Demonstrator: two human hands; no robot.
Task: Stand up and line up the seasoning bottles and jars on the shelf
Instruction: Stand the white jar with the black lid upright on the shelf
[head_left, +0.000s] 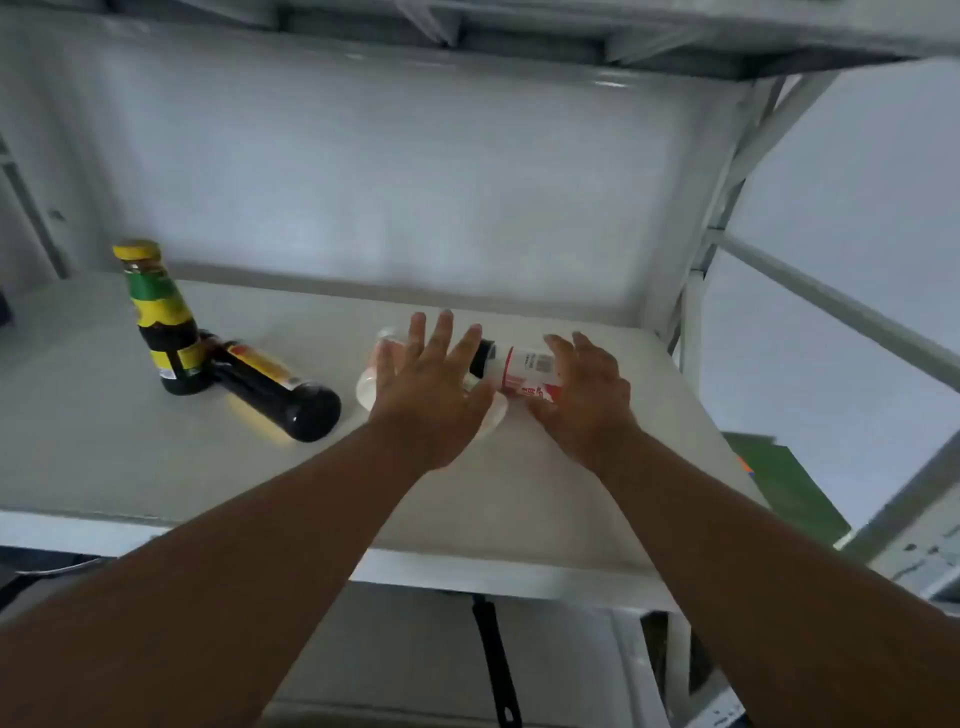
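On the white shelf (104, 447) a dark bottle with a yellow cap and green-yellow label (163, 322) stands upright at the left. A second dark bottle (275, 387) lies on its side right beside it. In the middle a clear jar (370, 382) lies on its side, mostly hidden under my left hand (431, 384), whose fingers are spread straight above it. A white jar with a black cap and red label (524, 369) lies on its side next to it. My right hand (587, 395) hovers at that jar's right end, fingers loosely extended.
The shelf's back wall (395, 182) is close behind the jars. A white upright post with diagonal braces (696, 291) bounds the right end. The shelf above (519, 36) overhangs. A black strap (496, 665) hangs below the front edge.
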